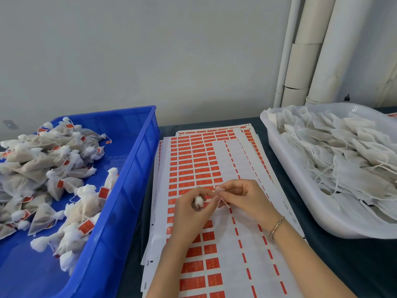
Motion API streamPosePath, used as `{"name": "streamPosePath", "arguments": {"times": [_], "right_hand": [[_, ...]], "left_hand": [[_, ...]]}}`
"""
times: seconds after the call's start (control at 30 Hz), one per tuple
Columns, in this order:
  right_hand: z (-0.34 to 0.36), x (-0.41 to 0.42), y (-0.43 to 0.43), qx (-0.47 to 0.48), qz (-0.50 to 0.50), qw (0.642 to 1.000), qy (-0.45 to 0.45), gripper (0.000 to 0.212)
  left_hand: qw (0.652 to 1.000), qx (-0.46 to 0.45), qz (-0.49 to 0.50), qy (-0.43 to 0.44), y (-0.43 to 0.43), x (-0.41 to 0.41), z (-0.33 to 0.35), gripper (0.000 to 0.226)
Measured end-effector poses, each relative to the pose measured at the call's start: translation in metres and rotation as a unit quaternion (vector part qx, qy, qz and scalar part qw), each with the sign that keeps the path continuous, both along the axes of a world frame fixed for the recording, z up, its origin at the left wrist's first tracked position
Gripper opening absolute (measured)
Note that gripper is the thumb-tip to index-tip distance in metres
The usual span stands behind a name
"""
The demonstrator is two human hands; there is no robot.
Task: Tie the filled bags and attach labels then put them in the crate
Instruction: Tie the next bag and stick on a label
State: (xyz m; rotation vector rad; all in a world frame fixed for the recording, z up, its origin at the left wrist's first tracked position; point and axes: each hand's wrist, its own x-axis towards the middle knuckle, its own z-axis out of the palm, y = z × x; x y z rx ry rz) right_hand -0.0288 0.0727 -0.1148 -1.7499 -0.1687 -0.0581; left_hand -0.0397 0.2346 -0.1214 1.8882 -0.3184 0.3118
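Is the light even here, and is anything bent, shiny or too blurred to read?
Head view: soft, even light, faint shadows; the wide lens bows the blue crate and wall pipes; slight glare on the white tub rim; label sheet print too blurred to read.

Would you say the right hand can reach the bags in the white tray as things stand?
Probably yes: the white tray lies open just right of the right hand, nothing between; but it now pinches the string of the bag in the left hand.
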Motion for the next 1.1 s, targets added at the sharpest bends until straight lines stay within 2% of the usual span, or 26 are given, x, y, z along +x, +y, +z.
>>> {"name": "streamPosePath", "arguments": {"times": [0.33,0.67,0.77,0.9,1.1], "right_hand": [[0.0039,-0.0028,0.0007,0.016,-0.003,1.0,0.005,0.011],[0.0042,-0.0036,0.0001,0.018,-0.001,1.0,0.005,0.012],[0.0064,-0.0037,0.0019,0.035,-0.001,0.999,0.009,0.017],[0.0103,-0.0045,0.0025,0.047,0.007,0.999,0.024,0.037],[0.0005,-0.0038,0.003,0.024,-0.012,1.0,-0.01,0.016]], "left_hand": [[0.998,0.019,0.065,0.005,0.0001,0.0012,-0.0011,0.015],[0.997,0.029,0.062,0.038,-0.0002,0.0015,-0.0005,0.011],[0.997,0.01,0.066,0.033,0.0,0.0009,-0.0003,0.011],[0.996,-0.011,0.081,0.03,0.0002,0.002,0.0009,0.009],[0.998,-0.001,0.059,0.015,0.0006,0.0004,0.0013,0.009]]}}
